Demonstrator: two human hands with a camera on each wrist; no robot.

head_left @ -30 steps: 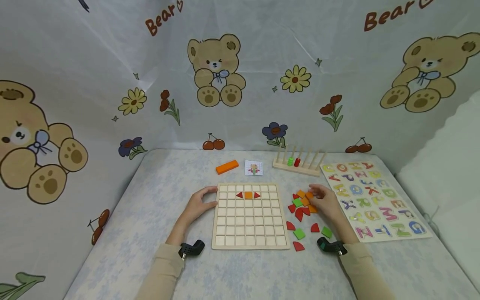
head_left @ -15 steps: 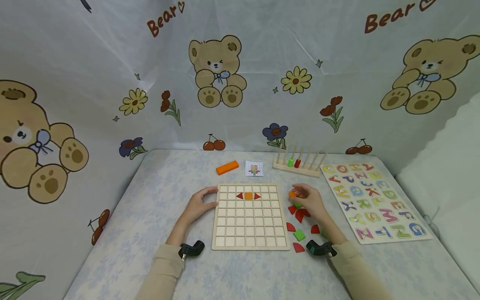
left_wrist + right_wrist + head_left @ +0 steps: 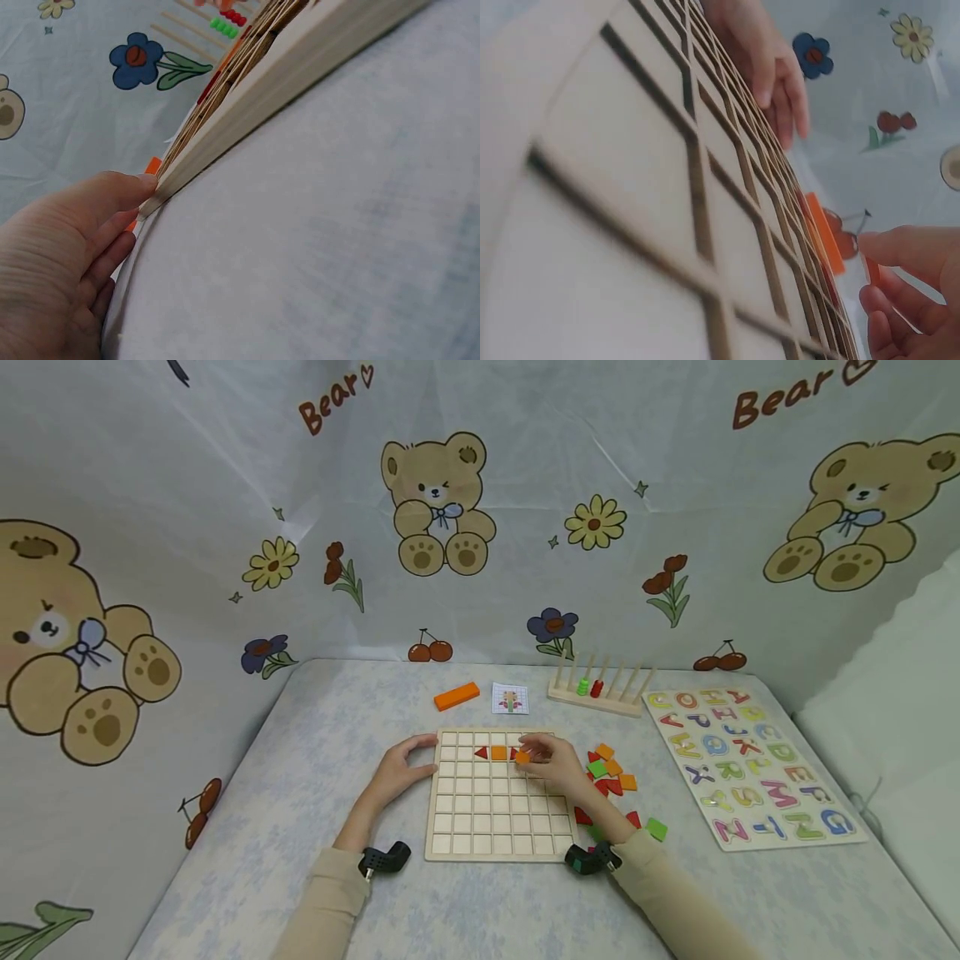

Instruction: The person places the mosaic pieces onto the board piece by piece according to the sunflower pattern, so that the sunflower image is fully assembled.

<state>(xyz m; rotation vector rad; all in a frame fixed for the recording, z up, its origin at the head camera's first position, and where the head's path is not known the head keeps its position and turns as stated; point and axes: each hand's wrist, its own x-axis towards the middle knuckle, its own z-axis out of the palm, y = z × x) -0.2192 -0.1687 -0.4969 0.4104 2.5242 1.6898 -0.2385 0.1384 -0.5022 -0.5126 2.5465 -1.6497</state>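
Note:
A wooden grid board (image 3: 495, 814) lies in front of me on the table. Its second row holds a red triangle (image 3: 481, 752), an orange square (image 3: 498, 752) and another red triangle (image 3: 513, 752). My right hand (image 3: 527, 754) is over the board beside them and pinches a small orange tile (image 3: 522, 758) between thumb and fingers; the tile (image 3: 871, 270) also shows in the right wrist view. My left hand (image 3: 422, 754) rests against the board's far left corner (image 3: 161, 196) with relaxed fingers (image 3: 112, 191).
Loose red, orange and green tiles (image 3: 611, 772) lie right of the board, with a green one (image 3: 656, 828) nearer me. Behind the board are an orange bar (image 3: 456, 695), a pattern card (image 3: 510, 698) and a peg rack (image 3: 596, 690). An alphabet puzzle (image 3: 742, 764) fills the right side.
My right hand lifted an orange tile from the loose pile and carried it left, onto the board's second row. The left hand stayed on the board's corner.

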